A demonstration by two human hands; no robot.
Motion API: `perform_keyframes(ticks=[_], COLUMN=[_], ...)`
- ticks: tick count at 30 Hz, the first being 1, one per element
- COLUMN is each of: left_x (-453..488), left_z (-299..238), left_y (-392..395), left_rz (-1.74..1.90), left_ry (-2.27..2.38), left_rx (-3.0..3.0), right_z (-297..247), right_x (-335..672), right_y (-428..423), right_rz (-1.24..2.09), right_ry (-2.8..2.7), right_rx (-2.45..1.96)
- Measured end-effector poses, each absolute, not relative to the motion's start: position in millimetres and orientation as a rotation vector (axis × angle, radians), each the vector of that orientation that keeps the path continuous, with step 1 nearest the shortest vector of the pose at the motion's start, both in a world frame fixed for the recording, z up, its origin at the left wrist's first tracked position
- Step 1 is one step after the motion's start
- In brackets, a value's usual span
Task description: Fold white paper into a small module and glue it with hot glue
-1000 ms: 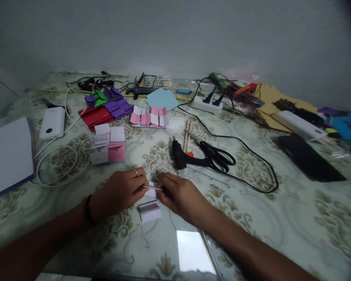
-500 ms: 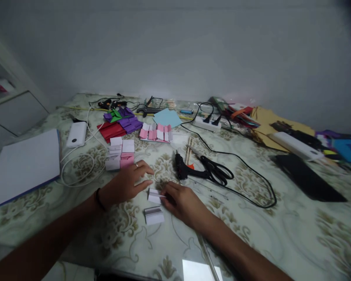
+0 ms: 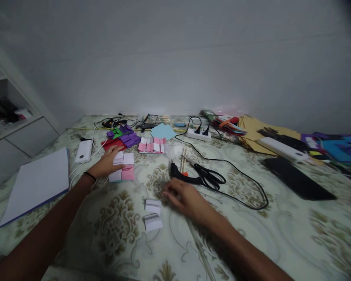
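Note:
My left hand [image 3: 105,163] reaches over the left side of a block of folded pink and white paper pieces [image 3: 128,173]. Its thumb lies across the pieces, and its fingers are spread toward the far edge, touching or just above it. My right hand [image 3: 185,199] hovers over the table with loosely bent fingers and the thumb apart; nothing shows in it. Just left of that hand lie two small folded white paper pieces, a far one [image 3: 153,206] and a near one [image 3: 153,222]. A second pink and white folded paper block [image 3: 152,146] sits farther back.
Beyond my right hand are a black glue gun [image 3: 181,175], black scissors [image 3: 209,175] and a power strip [image 3: 198,135]. Red [image 3: 112,144] and purple folded paper [image 3: 129,138], a white power bank [image 3: 83,151] and a white paper stack [image 3: 39,183] lie left. A black flat object [image 3: 298,179] is right.
My left hand has moved left and away from me, onto the pink and white block. My right hand has let go of the far small white paper piece. The view has tilted up.

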State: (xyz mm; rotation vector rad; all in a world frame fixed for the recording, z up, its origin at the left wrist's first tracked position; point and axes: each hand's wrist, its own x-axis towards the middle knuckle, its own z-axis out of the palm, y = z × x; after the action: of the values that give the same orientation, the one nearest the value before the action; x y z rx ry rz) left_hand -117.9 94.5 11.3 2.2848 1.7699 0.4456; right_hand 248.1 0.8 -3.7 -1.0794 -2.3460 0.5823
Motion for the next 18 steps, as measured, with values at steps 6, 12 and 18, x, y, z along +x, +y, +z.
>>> perform_keyframes(ticks=[6, 12, 18], left_x=[-116.1, -95.5, -64.5], left_z=[9.1, 8.4, -2.6], left_y=[102.3, 84.7, 58.8], left_rz=[0.300, 0.277, 0.316], left_ry=[1.680, 1.633, 1.560], left_rx=[2.308, 2.351, 2.428], right_z=[-0.6, -17.4, -25.3], right_x=[304.1, 305.8, 295.0], right_y=[41.7, 43.7, 44.6], right_rz=[0.378, 0.417, 0.460], right_ry=[-2.175, -2.263, -2.277], right_rx=[-1.410, -1.488, -1.479])
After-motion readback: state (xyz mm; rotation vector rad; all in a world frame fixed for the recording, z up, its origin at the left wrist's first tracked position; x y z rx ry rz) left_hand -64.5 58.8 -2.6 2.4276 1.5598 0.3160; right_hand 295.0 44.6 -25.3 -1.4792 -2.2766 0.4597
